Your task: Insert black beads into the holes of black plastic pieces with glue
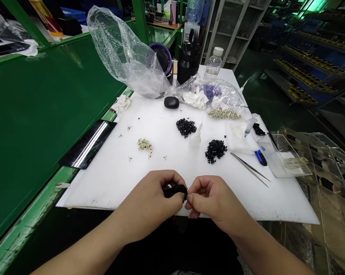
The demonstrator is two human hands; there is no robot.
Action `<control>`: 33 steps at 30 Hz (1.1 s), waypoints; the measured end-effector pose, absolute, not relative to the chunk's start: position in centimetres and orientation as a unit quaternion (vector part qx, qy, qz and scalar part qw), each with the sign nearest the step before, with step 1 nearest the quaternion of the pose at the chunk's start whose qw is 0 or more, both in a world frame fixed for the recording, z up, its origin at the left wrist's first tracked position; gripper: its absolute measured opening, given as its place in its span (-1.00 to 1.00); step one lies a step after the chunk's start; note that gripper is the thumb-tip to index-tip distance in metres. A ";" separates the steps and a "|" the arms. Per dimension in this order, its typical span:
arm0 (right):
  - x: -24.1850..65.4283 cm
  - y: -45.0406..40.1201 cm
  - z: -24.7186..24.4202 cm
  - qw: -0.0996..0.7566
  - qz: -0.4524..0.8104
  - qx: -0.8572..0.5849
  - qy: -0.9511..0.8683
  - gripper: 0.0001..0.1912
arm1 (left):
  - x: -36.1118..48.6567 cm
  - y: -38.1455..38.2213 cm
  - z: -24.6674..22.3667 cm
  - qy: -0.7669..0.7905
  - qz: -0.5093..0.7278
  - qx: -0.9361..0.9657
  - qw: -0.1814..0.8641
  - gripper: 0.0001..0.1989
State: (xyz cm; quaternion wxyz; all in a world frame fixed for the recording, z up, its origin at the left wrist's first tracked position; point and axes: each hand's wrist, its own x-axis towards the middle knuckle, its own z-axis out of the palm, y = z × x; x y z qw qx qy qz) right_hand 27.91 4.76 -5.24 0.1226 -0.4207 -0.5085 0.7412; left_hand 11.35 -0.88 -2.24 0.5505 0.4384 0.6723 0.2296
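My left hand (157,194) is closed around a dark, elongated black piece (175,190) at the front edge of the white board. Against the right end of that piece, my right hand (208,196) pinches with thumb and fingertips; whatever lies between them is too small or hidden to make out. Ahead on the board lie two piles of small shiny black parts, one a heap (186,127) near the middle and one a heap (216,151) to the right. A pile of pale small parts (145,146) with dark ends sits to the left.
Metal tweezers (250,169) and a blue-handled tool (261,157) lie at the right, beside a clear plastic box (288,160). A small white squeeze bottle (195,138) stands mid-board. Behind are plastic bags (126,57), a black bottle (188,61) and a black oval case (171,102).
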 end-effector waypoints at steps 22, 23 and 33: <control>28.7 4.1 -4.5 0.128 0.719 -0.426 -0.533 -0.93 | 11.8 -0.8 -2.1 0.650 0.246 0.434 0.574 -0.89; 28.8 4.1 -4.5 0.130 0.719 -0.426 -0.534 -0.93 | 11.8 -0.8 -1.9 0.648 0.246 0.434 0.576 -0.89; 29.4 3.3 -4.2 0.142 0.724 -0.420 -0.529 -0.91 | 12.9 -0.9 -2.1 0.670 0.260 0.410 0.562 -0.89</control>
